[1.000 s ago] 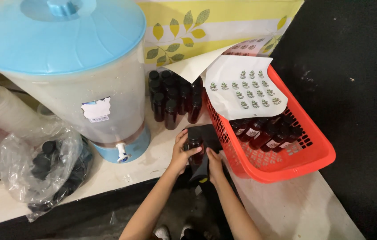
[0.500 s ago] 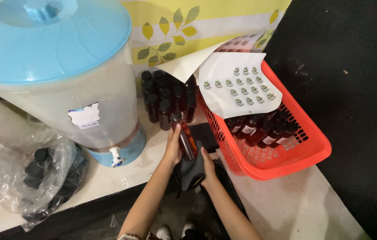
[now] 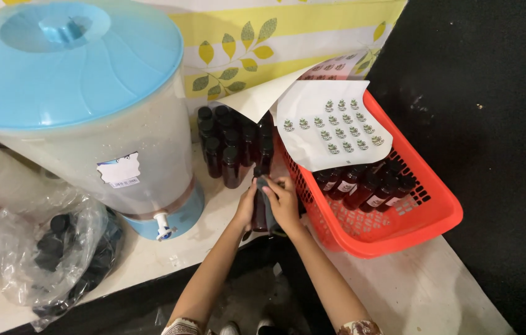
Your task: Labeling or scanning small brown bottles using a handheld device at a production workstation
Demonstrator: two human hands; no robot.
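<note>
Both hands are gripping a small dark plastic bottle with a black cap (image 3: 260,208) at frame centre: the left hand (image 3: 246,208) is clasping its side, the right hand (image 3: 283,201) is wrapping its front, beside the red plastic basket (image 3: 424,223) on the white surface (image 3: 424,291).

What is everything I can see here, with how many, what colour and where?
dispenser: one, translucent with blue lid, left on table.
standing bottles: about a dozen, dark, beside dispenser.
basket: one, red, right on table.
basket bottles: several, dark, labelled, lying in basket.
sticker sheets: two, white, over basket's far end.
bag of caps: one, clear, black caps, lower left.
held bottle: one, dark, between both hands.
left hand: on bottle.
right hand: on bottle.
</note>
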